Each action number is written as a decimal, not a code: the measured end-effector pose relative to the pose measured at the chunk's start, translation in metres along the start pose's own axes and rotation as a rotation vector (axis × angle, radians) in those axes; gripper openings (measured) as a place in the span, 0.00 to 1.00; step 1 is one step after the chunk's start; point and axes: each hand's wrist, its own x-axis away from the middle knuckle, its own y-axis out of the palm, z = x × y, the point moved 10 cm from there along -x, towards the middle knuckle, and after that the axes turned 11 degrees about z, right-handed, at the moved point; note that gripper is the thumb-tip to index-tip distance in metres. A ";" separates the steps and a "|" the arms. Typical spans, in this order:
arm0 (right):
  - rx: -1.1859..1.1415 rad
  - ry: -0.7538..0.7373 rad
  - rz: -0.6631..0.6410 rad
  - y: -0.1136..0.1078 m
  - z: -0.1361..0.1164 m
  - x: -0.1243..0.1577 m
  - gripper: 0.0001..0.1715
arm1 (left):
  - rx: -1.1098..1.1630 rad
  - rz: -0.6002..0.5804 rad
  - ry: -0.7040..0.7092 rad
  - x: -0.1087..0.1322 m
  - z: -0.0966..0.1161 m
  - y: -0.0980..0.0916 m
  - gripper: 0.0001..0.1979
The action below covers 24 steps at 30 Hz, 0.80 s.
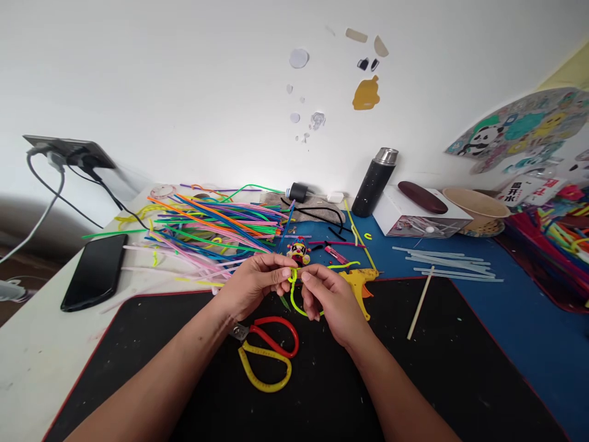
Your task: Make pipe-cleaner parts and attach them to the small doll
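Here you are, both hands just beyond the scissors [263, 350], and the action is all in one yellow-green stem [293, 301]. Your left hand [262, 279] has it pinched between thumb and fingertips, right at a small loop. Your right hand [330, 293] comes in close from the other side, fingers curled, thumb and forefinger near that loop; the stem runs down and round to those fingers, but whether they grip it, I cannot tell. So what's done? One tight bend, by the look of it, and below it a long slack curve with no shape set, its end hidden by your right hand. I'd call this early going on this piece, most of its length unworked. Past your hands, farther beyond the scissors, stands a small figure [299, 250], hat and face in place, looking well advanced. To the right and beyond the scissors, the glue gun [361, 283] lies out of your grasp; beyond them to the left, a big pile of stems [221, 224] lies loose. The scissors themselves lie unheld, blades partly under your left wrist.
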 end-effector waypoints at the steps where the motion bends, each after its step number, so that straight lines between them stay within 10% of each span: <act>1: -0.004 -0.001 0.011 -0.001 -0.001 0.000 0.23 | -0.011 0.002 0.004 0.000 0.001 0.000 0.20; 24: -0.096 0.039 -0.006 -0.001 0.003 0.000 0.22 | -0.074 -0.062 -0.012 0.000 -0.005 0.004 0.20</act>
